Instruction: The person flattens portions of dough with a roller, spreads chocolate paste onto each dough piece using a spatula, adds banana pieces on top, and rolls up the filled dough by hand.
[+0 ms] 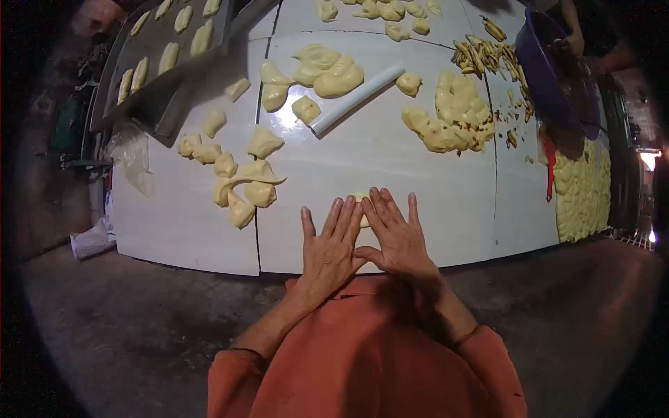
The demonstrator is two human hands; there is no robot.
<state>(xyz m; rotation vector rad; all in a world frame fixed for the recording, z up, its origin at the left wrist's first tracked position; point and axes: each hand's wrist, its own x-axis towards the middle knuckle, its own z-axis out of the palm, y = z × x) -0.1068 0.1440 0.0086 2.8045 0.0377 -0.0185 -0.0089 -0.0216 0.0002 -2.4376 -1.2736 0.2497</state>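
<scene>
My left hand (331, 244) and my right hand (397, 240) lie flat, side by side, at the near edge of the white table, with their fingers stretched out. Their index fingers almost meet over a small piece of pale yellow dough (362, 220), which they mostly cover. Left of my left hand sits a cluster of cut dough pieces (241, 209). Beyond my hands a smooth white rod (359, 99) rests at a slant, one end beside a dough lump (306, 109). A larger, lumpy dough mass (453, 115) with brown bits in it spreads to the right.
A dark tray (156, 43) holding several long shaped dough pieces is at the far left. Yellow-brown strips (488, 57) lie near a purple basin (550, 63), where another person's hand (573, 45) shows. A red-handled tool (549, 167) lies beside a dough slab (584, 191).
</scene>
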